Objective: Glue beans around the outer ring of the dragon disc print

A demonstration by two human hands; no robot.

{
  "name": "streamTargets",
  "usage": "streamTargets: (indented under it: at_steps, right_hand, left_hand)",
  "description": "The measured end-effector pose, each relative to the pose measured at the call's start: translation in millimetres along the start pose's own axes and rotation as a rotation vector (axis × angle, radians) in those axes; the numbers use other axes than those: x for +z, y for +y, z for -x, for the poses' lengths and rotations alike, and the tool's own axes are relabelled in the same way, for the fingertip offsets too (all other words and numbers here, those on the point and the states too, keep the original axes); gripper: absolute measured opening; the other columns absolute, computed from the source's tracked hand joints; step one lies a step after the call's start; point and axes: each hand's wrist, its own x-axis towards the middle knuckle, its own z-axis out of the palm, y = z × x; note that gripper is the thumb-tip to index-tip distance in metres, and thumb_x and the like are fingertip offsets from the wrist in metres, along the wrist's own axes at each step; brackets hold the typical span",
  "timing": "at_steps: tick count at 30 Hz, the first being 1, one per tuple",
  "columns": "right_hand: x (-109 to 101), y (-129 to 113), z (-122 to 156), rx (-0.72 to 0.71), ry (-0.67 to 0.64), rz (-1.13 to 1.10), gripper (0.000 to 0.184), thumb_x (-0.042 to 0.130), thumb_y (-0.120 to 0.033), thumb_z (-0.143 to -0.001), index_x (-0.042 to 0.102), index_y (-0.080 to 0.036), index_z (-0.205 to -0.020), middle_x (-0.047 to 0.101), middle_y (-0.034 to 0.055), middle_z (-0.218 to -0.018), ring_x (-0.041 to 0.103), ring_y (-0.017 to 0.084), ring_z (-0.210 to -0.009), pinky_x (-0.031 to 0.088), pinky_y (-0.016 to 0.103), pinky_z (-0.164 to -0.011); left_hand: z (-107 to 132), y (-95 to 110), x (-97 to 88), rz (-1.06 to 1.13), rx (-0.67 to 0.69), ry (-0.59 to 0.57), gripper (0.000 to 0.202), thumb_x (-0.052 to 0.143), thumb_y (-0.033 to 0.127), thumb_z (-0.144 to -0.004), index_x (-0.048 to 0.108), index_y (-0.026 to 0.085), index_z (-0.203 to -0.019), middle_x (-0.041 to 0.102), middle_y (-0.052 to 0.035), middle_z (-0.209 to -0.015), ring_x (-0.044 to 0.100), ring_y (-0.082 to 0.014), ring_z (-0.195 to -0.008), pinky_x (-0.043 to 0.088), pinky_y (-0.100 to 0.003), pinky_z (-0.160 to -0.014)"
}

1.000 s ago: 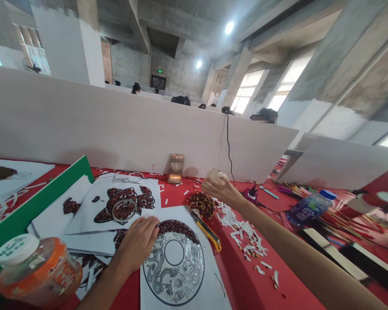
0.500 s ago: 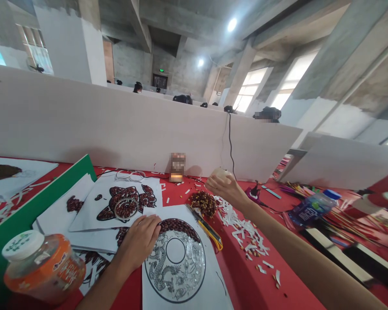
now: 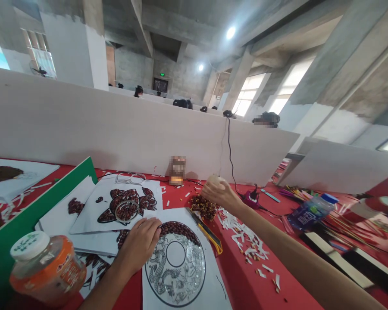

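Note:
My left hand (image 3: 141, 242) rests palm down on a white sheet printed with a round dragon design (image 3: 177, 262). Its fingertips touch the band of dark red beans (image 3: 178, 228) along the design's upper rim. My right hand (image 3: 217, 192) is stretched out over the red table, fingers curled around a pale round object (image 3: 214, 179), right above a pile of mixed beans (image 3: 204, 206). A yellow utility knife (image 3: 207, 230) lies between the pile and the sheet.
An orange jar with a white lid (image 3: 44, 266) stands front left beside a green board (image 3: 32, 209). Bean-covered sheets (image 3: 123, 204) lie behind my left hand. White paper scraps (image 3: 242, 236), a water bottle (image 3: 309, 210) and sticks sit right. A white partition (image 3: 116, 129) backs the table.
My right hand has shifted slightly left and nearer the bean pile, still gripping the pale object. The left hand has stayed on the sheet. The camera tilted a little.

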Motion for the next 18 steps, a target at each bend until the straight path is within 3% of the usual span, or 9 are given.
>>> streamTargets:
  at_steps: [4, 11, 18]
  right_hand:
    - [4, -5, -11, -0.028, 0.046, 0.058, 0.042, 0.05, -0.008, -0.097, 0.055, -0.03, -0.133, 0.062, 0.0042, -0.136, 0.047, 0.025, -0.133, 0.032, 0.054, -0.111]
    - [-4, 15, -19, -0.188, 0.021, 0.104, 0.046, 0.053, -0.004, -0.094, 0.052, -0.026, -0.134, 0.06, 0.0061, -0.138, 0.042, 0.024, -0.136, 0.037, 0.053, -0.107]
    - [2, 15, -11, -0.101, -0.004, 0.069, 0.058, 0.05, 0.001, -0.09, 0.048, -0.031, -0.139, 0.059, 0.005, -0.14, 0.044, 0.024, -0.136, 0.038, 0.054, -0.106]
  left_hand:
    - [1, 0, 1.2, -0.003, 0.013, 0.011, 0.03, 0.039, 0.022, -0.104, 0.062, 0.021, -0.123, 0.072, -0.0057, -0.124, 0.065, -0.0207, -0.118, 0.047, -0.044, -0.108]
    - [1, 1, -0.9, 0.02, 0.002, -0.006, 0.029, 0.037, 0.022, -0.105, 0.061, 0.021, -0.122, 0.072, -0.0061, -0.122, 0.064, -0.021, -0.119, 0.047, -0.046, -0.108]
    - [-1, 2, -3.2, 0.042, 0.004, 0.001, 0.028, 0.038, 0.02, -0.104, 0.061, 0.02, -0.119, 0.072, -0.0069, -0.12, 0.065, -0.0215, -0.117, 0.047, -0.046, -0.107]
